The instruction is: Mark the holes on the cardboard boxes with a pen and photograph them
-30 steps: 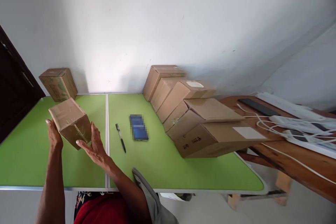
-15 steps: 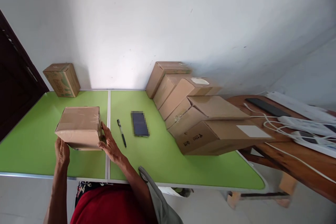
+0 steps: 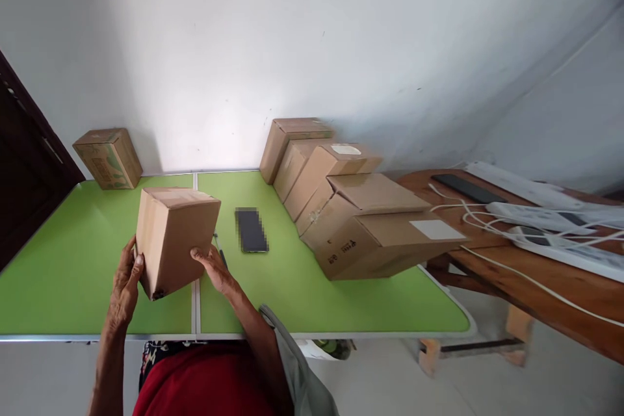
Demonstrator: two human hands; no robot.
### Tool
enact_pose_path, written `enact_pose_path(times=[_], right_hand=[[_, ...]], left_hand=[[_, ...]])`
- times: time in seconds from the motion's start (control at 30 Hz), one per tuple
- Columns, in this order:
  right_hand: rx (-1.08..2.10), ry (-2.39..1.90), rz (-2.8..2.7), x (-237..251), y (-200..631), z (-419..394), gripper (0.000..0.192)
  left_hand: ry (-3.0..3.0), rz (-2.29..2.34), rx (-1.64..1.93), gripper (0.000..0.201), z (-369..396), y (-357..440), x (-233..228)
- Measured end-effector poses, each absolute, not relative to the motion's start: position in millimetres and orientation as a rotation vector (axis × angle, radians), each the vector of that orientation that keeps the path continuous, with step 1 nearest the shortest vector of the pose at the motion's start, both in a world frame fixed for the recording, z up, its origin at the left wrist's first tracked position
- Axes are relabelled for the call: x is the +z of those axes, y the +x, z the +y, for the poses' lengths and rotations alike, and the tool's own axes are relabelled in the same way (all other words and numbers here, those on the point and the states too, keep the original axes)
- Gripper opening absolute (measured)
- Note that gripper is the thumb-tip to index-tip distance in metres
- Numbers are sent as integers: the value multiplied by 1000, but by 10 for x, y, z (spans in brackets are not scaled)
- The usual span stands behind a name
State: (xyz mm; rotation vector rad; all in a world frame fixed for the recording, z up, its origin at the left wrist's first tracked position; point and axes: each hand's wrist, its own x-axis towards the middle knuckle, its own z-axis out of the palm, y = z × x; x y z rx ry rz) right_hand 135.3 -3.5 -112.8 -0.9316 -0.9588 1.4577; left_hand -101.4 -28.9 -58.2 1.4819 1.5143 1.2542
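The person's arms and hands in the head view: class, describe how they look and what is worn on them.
Both forearms are bare, with no sleeves, gloves, watch or rings visible. The left hand and right hand are bare too. A grey cloth lies by the right elbow; whether it is a sleeve cannot be told. Red clothing shows below.

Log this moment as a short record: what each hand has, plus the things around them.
left hand: grips the left side of the held box
right hand: grips its right side
held box: tilted, over the green table
pen: on the table, partly hidden behind the right hand
phone: lies right of the pen
box row: back right
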Motion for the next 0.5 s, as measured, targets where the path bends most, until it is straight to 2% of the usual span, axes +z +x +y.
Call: enact_pose_path(times=[0.07,0.27,0.5], right_hand=[[1479,-890,-843,-1130,1400,-19,98],[1573,-684,-846,-1032,1507,-70,81],[1532,-714,-885,-918,1605,-224,76]], left_hand=[[1494,1500,1229,97,-350,-949,-533],[1555,1427,1305,86,-473,-731,-447],[1518,1479,1451,86,-501,-572,-293]])
